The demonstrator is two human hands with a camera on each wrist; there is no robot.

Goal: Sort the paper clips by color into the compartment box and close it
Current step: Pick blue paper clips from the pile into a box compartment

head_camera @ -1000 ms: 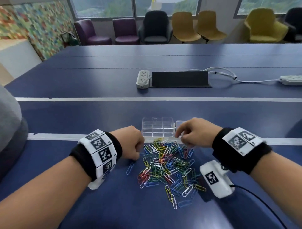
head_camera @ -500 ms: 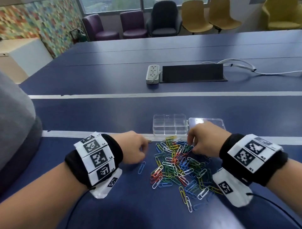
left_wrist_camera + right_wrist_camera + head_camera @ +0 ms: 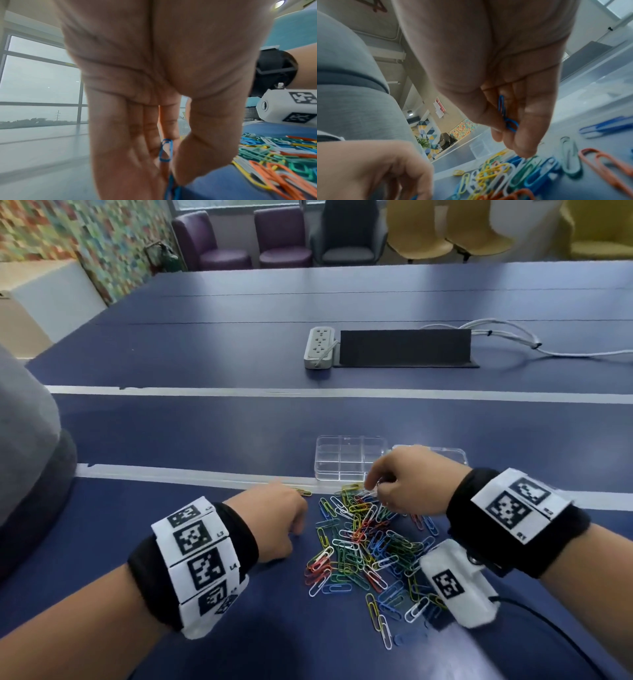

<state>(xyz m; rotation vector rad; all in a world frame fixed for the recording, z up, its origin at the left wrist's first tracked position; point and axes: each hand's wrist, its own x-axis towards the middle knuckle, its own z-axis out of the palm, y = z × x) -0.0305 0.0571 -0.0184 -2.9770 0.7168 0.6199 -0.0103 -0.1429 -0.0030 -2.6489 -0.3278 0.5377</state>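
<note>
Over the paper clip pile on the bench, the left hand and right hand each pinch blue paper clips; compartment box open.

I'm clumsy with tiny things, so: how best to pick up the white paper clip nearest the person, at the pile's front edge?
Probably from straight above, pinching the white paper clip across its two long sides near the middle. It lies flat on the table with nothing on top, so no edge offers itself from the side, and the long wires give fingertips the most to press against.
</note>
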